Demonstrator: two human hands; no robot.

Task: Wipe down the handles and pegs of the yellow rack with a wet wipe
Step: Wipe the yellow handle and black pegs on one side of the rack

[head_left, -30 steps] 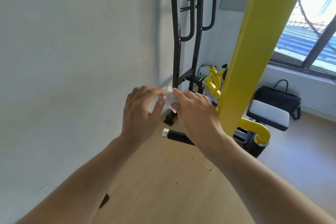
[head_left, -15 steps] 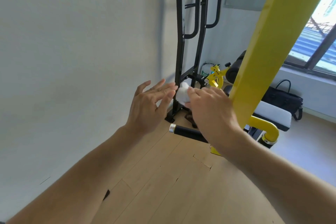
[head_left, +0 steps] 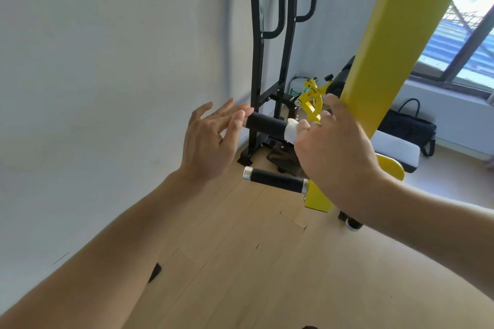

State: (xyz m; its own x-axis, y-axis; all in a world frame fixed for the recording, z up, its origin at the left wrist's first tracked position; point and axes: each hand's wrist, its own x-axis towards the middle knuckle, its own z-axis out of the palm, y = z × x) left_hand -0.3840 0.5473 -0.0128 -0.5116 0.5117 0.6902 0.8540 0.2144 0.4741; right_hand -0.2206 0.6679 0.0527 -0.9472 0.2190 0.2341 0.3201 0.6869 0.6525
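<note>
Since half a second ago, both hands are rising from in front of the rack's foot to an upper black handle (head_left: 267, 127). The right hand (head_left: 334, 152) is closing around the wet wipe (head_left: 292, 131) and pressing it onto that handle's inner end, beside the yellow rack (head_left: 387, 43) upright. The left hand (head_left: 211, 141) is hovering at the handle's free end with fingers spread wide, holding nothing; whether a fingertip is touching the grip cannot be told. Judging by the wipe's place, the wiping of this handle is only starting. The lower handle (head_left: 275, 181) with its silver end caps is waiting below, and any pegs are still left. A black bag (head_left: 409, 125) is sitting by the far wall, its contents hidden.
</note>
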